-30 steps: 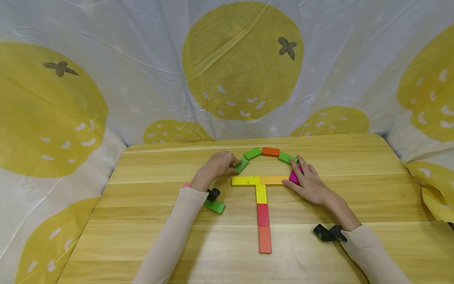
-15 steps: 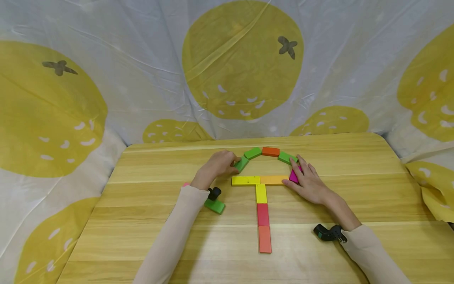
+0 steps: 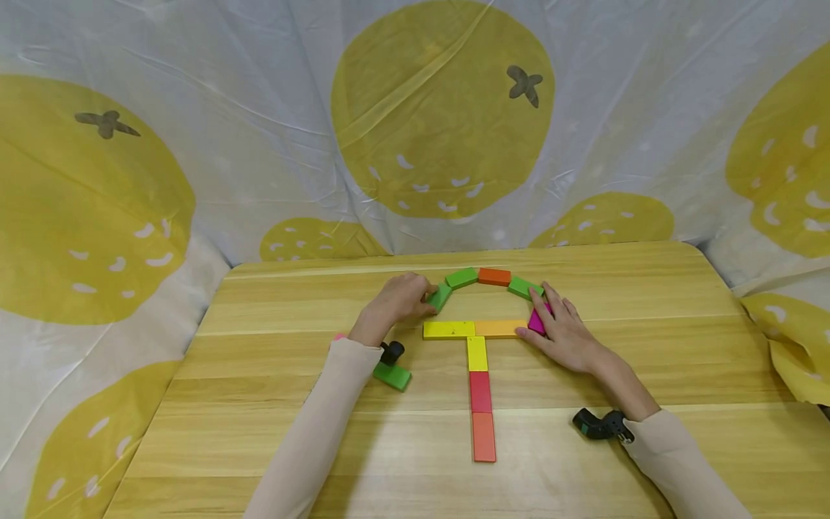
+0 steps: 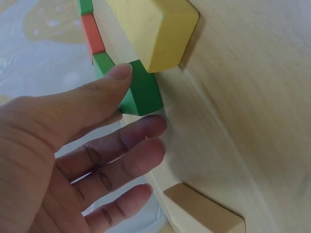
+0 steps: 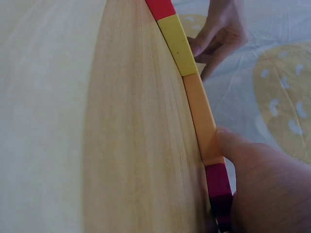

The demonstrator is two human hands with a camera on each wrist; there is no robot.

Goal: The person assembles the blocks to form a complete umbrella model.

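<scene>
Head view shows almost no change — probably just fine alignment — as the left hand (image 3: pixel 399 299) pinches a green, oblong, wooden-looking block (image 3: pixel 440 297) between thumb and forefinger, while the right hand (image 3: pixel 563 334), fingers spread, has a magenta, oblong, wooden-looking block (image 3: pixel 537 321) between thumb and forefinger.

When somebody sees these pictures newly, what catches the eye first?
Probably the big yellow fruit print on the cloth behind the table. Then the coloured blocks at mid-table, forming an arch beyond a T. The left hand pinches the green block at the arch's left end; the right hand touches the right end.
</scene>
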